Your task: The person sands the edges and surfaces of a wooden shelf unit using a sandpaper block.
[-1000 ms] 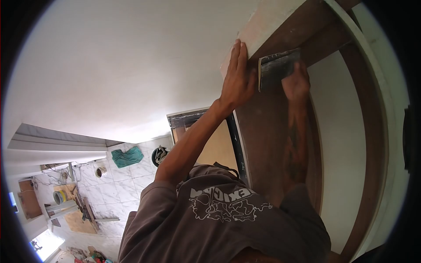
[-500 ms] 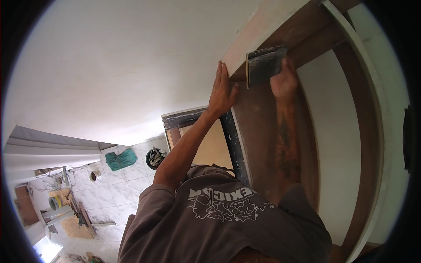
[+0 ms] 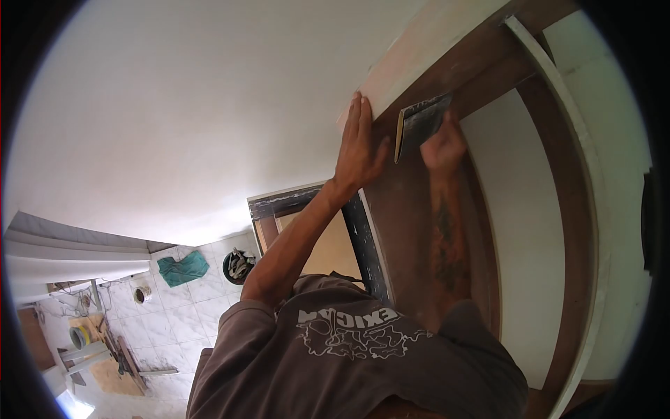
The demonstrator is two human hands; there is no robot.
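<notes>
My right hand [image 3: 444,145] grips a thin, rectangular sanding block [image 3: 426,122], dark and scuffed with a yellowish edge, tilted with that edge toward my left hand. The hand is slightly blurred, and its grip is partly hidden behind the block. Behind and around the block lies a brown wooden frame [image 3: 481,77]. My left hand [image 3: 359,150] rests with outstretched fingers on the white wall edge [image 3: 398,70], which shows a pinkish patch beside the brown wood. Nothing is held in it.
Below the left arm stands a black-framed opening [image 3: 293,202]. A curved white strip [image 3: 558,91] borders the frame on the right. On the tiled floor [image 3: 188,318] lie a green cloth [image 3: 183,268], a dark bucket [image 3: 239,267] with rags, tape rolls and wood pieces.
The sanding block has moved slightly down and turned more edge-on, still in my right hand. My left hand has shifted a little along the wall edge. The whole view has tilted slightly.
</notes>
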